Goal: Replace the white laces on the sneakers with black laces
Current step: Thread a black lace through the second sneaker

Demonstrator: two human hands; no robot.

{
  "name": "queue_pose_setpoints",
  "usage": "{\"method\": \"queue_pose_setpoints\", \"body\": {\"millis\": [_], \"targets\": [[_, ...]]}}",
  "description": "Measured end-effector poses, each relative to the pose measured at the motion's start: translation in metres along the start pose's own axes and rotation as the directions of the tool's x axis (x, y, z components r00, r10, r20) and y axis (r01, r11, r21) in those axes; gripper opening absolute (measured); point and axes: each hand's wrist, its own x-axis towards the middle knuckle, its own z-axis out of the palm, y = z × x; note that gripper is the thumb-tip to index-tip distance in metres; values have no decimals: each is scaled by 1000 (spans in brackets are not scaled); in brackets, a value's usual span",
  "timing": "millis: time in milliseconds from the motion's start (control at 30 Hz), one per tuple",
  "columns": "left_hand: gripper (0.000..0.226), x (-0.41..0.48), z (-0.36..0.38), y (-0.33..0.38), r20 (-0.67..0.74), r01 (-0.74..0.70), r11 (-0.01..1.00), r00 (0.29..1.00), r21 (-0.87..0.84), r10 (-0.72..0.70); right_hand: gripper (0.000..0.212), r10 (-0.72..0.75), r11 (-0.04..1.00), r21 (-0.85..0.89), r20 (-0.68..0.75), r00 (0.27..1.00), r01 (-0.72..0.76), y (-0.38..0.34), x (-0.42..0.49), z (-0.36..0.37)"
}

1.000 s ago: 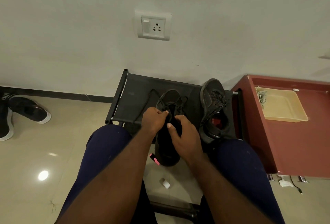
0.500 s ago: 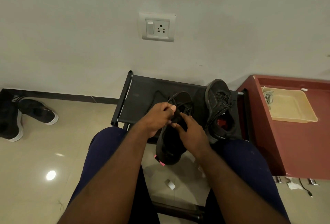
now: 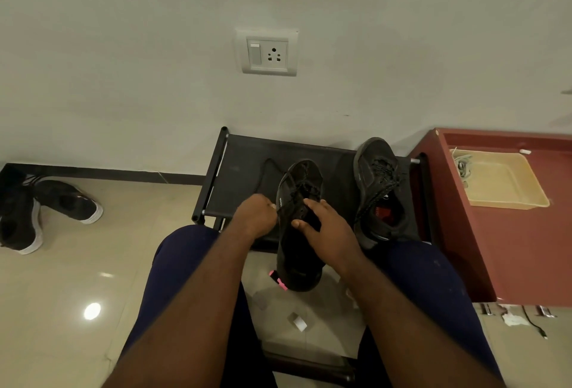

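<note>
Centrally, my right hand (image 3: 328, 233) grips the black sneaker (image 3: 297, 260) across its opening, heel toward me, toe over the black rack (image 3: 241, 171). My left hand (image 3: 255, 212) is curled at the sneaker's left edge; whether it pinches the black lace (image 3: 268, 162) I cannot tell. A second sneaker (image 3: 376, 177) lies on the rack, right. White laces (image 3: 462, 163) sit in the tray (image 3: 507, 199) on the red tabletop (image 3: 510, 248).
</note>
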Motion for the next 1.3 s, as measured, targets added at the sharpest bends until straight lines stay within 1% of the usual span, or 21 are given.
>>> {"method": "queue_pose_setpoints", "body": {"millis": [133, 233, 333, 400, 433, 467, 500, 533, 567, 600, 633, 667, 700, 733, 767, 800, 833, 900, 1000, 1100, 1300], "targets": [[24, 7, 11, 0, 169, -30, 999, 985, 41, 23, 66, -8, 1000, -22, 7, 1000, 8, 1, 1, 1], [27, 6, 9, 2, -1, -51, 999, 999, -11, 51, 65, 0, 1000, -28, 8, 1000, 0, 1, 1, 1], [30, 0, -1, 13, -185, -204, 902, 972, -381, 142, 65, 7, 999, -42, 5, 1000, -7, -1, 1, -1], [29, -8, -9, 25, -161, -258, 674, 966, -692, 203, 65, 13, 998, -58, 11, 1000, -13, -3, 1, -2], [28, -13, -14, 30, -129, -242, 467, 957, -851, 261, 65, 20, 998, -64, 16, 1000, -19, -4, 0, -3], [29, -19, -21, 34, -100, -167, 189, 942, -968, 322, 65, 27, 998, -66, 20, 999, -25, -4, 0, -4], [32, -25, -30, 37, -79, -55, -77, 925, -996, 371, 64, 29, 997, -67, 22, 999, -28, -4, -1, -5], [35, -29, -39, 38, -66, 39, -245, 913, -969, 403, 64, 31, 997, -65, 20, 999, -30, -5, -1, -6], [36, -33, -46, 37, -51, 98, -330, 908, -939, 415, 64, 32, 998, -61, 18, 999, -31, -5, -2, -6], [36, -34, -50, 37, -23, 126, -340, 915, -932, 402, 64, 34, 998, -58, 18, 999, -32, -5, -2, -6], [34, -32, -50, 34, 16, 119, -266, 934, -957, 358, 64, 36, 998, -56, 19, 999, -35, -5, -2, -5], [32, -29, -48, 30, 52, 74, -70, 962, -995, 268, 64, 39, 998, -57, 20, 999, -38, -4, -1, -5], [31, -24, -41, 24, 54, 9, 277, 987, -961, 154, 64, 40, 997, -59, 22, 999, -39, -4, 0, -4], [30, -18, -32, 17, -4, -25, 672, 999, -740, 34, 64, 40, 997, -62, 23, 999, -38, -4, 1, -4], [30, -10, -23, 9, -73, -27, 913, 997, -407, -3, 64, 37, 997, -65, 19, 999, -36, -4, 2, -4], [30, -4, -13, 1, -52, -14, 989, 999, -149, 7, 64, 32, 997, -70, 16, 999, -31, -4, 2, -4], [30, 0, -5, -3, 36, -9, 1000, 999, -24, 10, 64, 31, 997, -71, 16, 999, -29, -3, 3, -3], [32, 4, 6, -5, 165, -24, 999, 986, 38, 18, 64, 32, 997, -70, 16, 999, -31, -2, 3, -2], [33, 2, 4, 5, -17, -109, 994, 994, 1, 109, 64, 36, 997, -72, 13, 999, -35, -2, 3, -2], [32, -6, -8, 15, -162, -272, 961, 952, -55, 261, 63, 48, 995, -92, 16, 999, -46, -3, 5, -2], [40, -16, -19, 14, -10, -369, 922, 929, -121, 371, 63, 56, 993, -108, 2, 998, -55, -4, 5, 0]]}}
